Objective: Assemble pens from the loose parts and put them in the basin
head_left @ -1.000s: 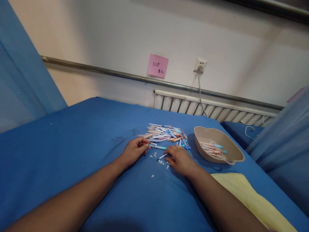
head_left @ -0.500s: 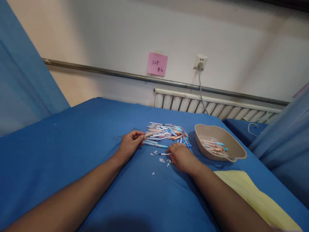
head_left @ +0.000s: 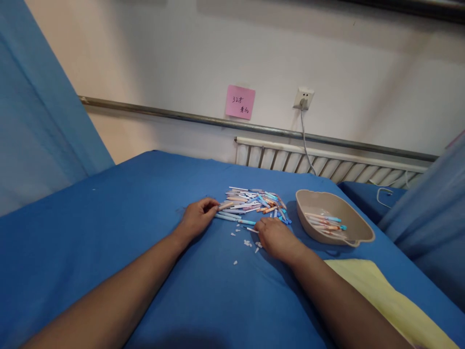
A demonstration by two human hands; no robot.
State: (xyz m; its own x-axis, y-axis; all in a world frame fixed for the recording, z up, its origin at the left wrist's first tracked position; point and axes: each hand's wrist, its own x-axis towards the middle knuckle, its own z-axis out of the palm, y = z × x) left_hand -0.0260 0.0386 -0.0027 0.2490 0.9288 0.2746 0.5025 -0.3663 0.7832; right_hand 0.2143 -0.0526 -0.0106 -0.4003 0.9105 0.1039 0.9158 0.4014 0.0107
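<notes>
forearms (head_left: 119, 291) forward, left hand (head_left: 198, 216) in a pinch, right hand (head_left: 278, 237) palm down with curled fingers (head_left: 261, 226)

Pens (head_left: 250, 204) and basin (head_left: 349, 219) look like smooth plastic.

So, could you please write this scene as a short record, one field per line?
Left hand: pinches a beige pen barrel
Right hand: holds a thin white rod, dark tip showing
Ahead: pile of pen parts
Between hands: small white pieces, scattered
Right side: beige basin with pens inside; yellow cloth nearer the wearer
Surface: blue cloth
Wall: pink note
</notes>
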